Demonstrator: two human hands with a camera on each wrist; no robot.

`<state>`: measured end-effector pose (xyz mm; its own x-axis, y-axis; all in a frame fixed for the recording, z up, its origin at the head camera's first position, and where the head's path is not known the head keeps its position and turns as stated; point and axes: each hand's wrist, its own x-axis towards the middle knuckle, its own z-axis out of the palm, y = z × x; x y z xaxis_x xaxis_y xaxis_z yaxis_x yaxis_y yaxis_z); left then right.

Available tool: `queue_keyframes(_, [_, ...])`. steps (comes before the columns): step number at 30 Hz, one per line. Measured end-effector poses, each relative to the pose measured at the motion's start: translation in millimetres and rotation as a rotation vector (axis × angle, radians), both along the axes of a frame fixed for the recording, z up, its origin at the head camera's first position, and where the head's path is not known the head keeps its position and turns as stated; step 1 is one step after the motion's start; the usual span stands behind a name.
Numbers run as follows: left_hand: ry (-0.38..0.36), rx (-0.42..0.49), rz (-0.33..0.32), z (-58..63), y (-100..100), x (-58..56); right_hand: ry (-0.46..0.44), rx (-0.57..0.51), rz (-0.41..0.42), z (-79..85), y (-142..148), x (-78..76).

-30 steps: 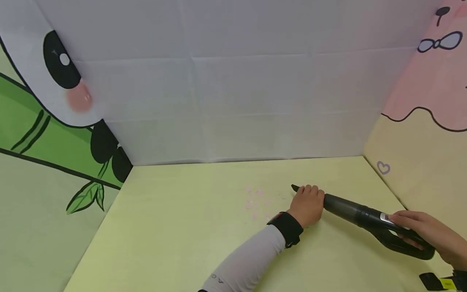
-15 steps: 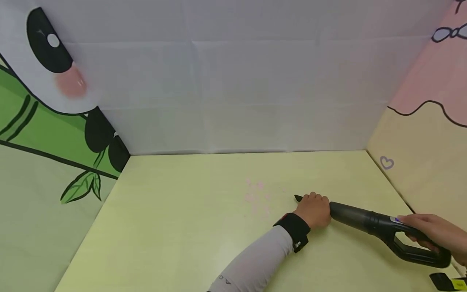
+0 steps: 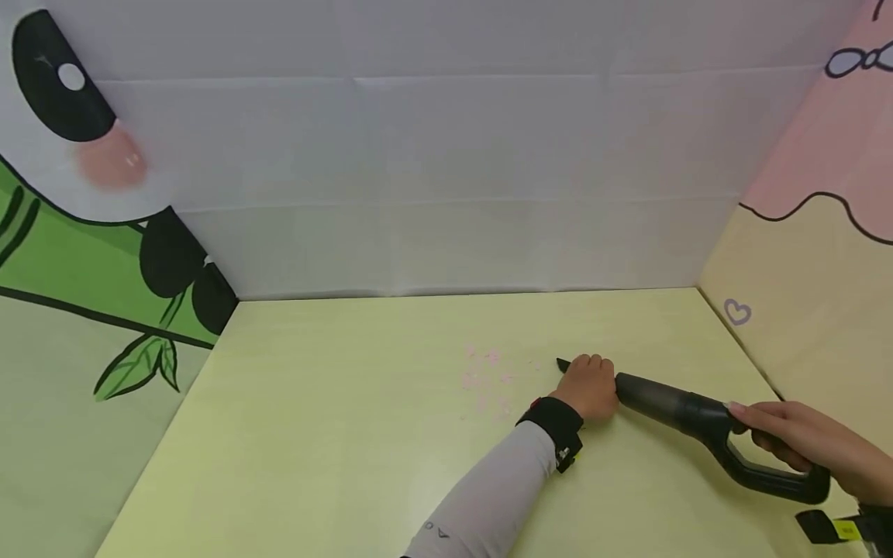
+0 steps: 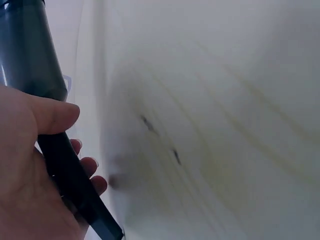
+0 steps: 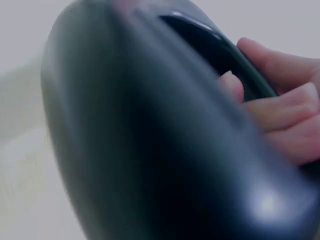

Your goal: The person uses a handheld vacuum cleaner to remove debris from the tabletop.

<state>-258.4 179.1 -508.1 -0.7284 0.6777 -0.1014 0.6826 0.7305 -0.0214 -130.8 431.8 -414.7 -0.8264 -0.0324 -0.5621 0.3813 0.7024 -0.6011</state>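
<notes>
A dark handheld vacuum cleaner (image 3: 663,404) is held slantwise over the pale yellow table, its loop handle toward the right. My left hand (image 3: 589,387) grips the narrow nozzle; the nozzle's black tip (image 3: 562,364) pokes out beyond the knuckles. In the left wrist view, the thumb and fingers wrap the dark nozzle (image 4: 75,175) just below the wider body. My right hand (image 3: 802,435) holds the handle, and its fingers (image 5: 292,112) curl through the loop in the right wrist view. Small pink bits (image 3: 481,380) lie scattered left of the tip.
The yellow table (image 3: 314,434) meets a pale grey back wall (image 3: 453,155). Decorated panels stand on both sides, a cartoon face and green drawing (image 3: 77,240) at left and a pink and cream wall (image 3: 788,256) at right.
The vacuum cleaner dips slightly nearer, then returns leftward and away, both hands staying on it. Its handle turns so the loop shows more openly. The head view has tilted a little.
</notes>
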Motion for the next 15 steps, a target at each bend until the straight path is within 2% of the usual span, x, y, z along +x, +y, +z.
queue_keyframes(8, [0.014,0.035,0.058,8.1,-18.2,4.8,-0.02,-0.087,0.037,-2.8,-3.1,-16.1])
queue_keyframes(15, [-0.057,0.051,0.088,12.3,-22.7,9.3,-0.043,-0.151,0.076,-5.9,1.7,-20.5])
